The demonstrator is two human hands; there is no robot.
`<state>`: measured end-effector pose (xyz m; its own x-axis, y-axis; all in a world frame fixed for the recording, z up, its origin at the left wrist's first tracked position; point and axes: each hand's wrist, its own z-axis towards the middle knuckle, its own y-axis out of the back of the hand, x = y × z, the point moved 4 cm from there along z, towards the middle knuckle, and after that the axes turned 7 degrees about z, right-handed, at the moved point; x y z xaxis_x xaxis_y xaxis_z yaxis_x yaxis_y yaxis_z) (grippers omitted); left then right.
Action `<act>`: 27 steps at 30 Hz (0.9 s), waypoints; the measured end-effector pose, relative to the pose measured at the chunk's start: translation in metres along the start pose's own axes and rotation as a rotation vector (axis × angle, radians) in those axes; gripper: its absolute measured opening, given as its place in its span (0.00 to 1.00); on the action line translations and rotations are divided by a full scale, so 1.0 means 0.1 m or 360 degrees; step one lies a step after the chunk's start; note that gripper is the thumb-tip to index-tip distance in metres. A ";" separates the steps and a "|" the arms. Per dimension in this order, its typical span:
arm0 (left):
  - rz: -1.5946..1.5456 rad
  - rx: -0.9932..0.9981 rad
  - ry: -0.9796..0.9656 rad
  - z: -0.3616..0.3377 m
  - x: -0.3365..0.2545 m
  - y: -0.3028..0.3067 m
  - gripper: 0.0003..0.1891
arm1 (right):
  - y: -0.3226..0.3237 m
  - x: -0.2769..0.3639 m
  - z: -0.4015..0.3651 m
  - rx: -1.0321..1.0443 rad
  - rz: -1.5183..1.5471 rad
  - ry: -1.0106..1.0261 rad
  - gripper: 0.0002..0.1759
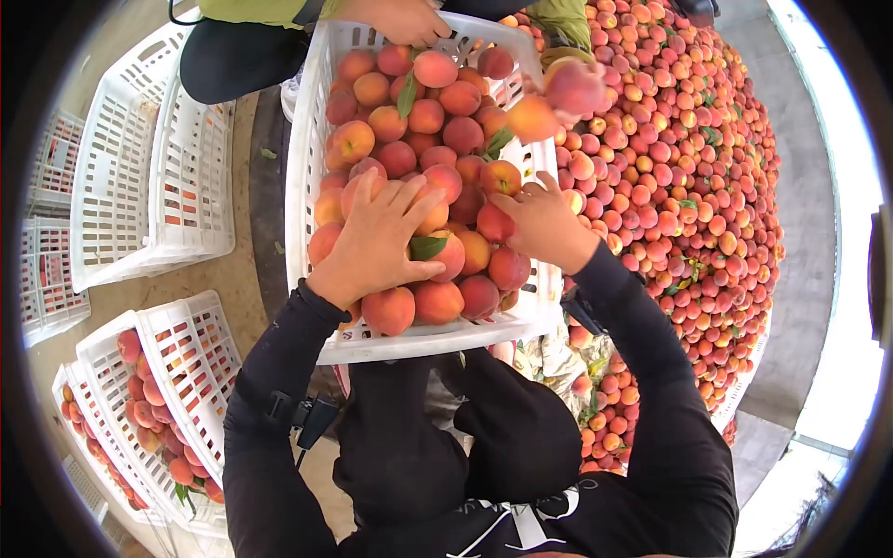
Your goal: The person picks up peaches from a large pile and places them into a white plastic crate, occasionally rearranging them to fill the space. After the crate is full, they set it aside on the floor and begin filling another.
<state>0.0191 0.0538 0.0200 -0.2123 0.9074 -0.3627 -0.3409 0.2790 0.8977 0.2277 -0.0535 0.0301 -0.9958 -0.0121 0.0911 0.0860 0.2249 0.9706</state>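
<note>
A white plastic crate (307, 177) full of red-and-yellow peaches (437, 302) stands in front of me. My left hand (377, 237) lies spread over the peaches at the crate's left middle, with a green leaf (428, 247) by its thumb. At the right side, my right hand (547, 223) reaches over the rim with fingers apart, its thumb side touching a red peach (496, 223). Neither hand has a peach enclosed. Two blurred peaches (533, 119) are at a co-worker's hand (595, 88) above the far right corner.
A large heap of peaches (688, 186) spreads along the right. On the left stand white crates (112, 186), and nearer ones (191, 349) hold peaches. Across from me, the co-worker's other hand (400, 17) rests at the far rim. A dark cap brim (233, 60) shows at upper left.
</note>
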 end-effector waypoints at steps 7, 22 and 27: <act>-0.0015 0.0016 0.0024 -0.01 0.01 -0.02 0.45 | 0.14 -0.26 0.02 -0.0553 0.1688 -0.0727 0.16; -0.0074 -0.0001 0.0084 0.02 -0.01 0.00 0.46 | 0.00 0.06 1.81 -0.0586 0.1183 0.0124 0.42; -0.0062 -0.0012 0.0087 0.04 -0.03 0.02 0.45 | -0.04 0.24 2.41 -0.0576 0.0689 0.0141 0.41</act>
<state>0.0226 0.0530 0.0234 -0.2484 0.8774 -0.4104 -0.3567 0.3111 0.8809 0.1958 0.1802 -0.0251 -0.8621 -0.0781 0.5007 0.5068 -0.1205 0.8536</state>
